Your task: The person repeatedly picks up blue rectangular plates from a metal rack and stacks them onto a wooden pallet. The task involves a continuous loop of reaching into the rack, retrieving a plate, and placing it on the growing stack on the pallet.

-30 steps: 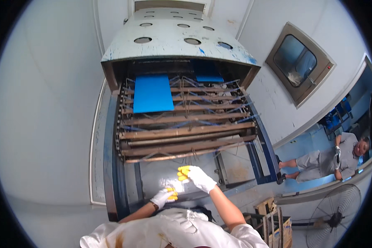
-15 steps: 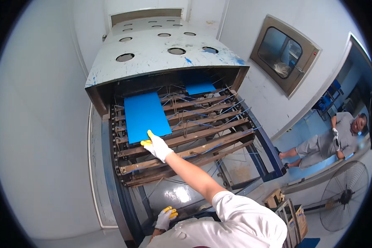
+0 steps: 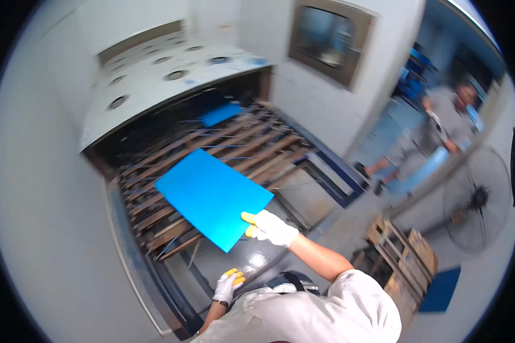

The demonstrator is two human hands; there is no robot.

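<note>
My right hand (image 3: 272,227), in a white glove with yellow fingertips, grips a flat blue panel (image 3: 212,194) by its near right corner. The thumb lies on top of the panel; the fingers under it are partly hidden. Raised and slanted, the panel covers part of the brown slats (image 3: 169,233) of a conveyor. Low in front of my body is my left hand (image 3: 230,284), gloved the same way, its fingers loosely bent and apart with nothing in them. Farther back, a second blue panel (image 3: 222,114) lies on the slats near the opening of a white hooded machine (image 3: 149,74).
A person in grey (image 3: 440,126) is by the doorway on the right. Nearer stand a large fan (image 3: 479,197) and a wooden pallet (image 3: 403,257), with a dark blue sheet (image 3: 440,288) beside it. A dark blue frame (image 3: 340,180) edges the conveyor.
My right hand has drawn the blue panel off the slats, toward me and to the right, turning it. The view has swung right. My left hand stays low, holding nothing.
</note>
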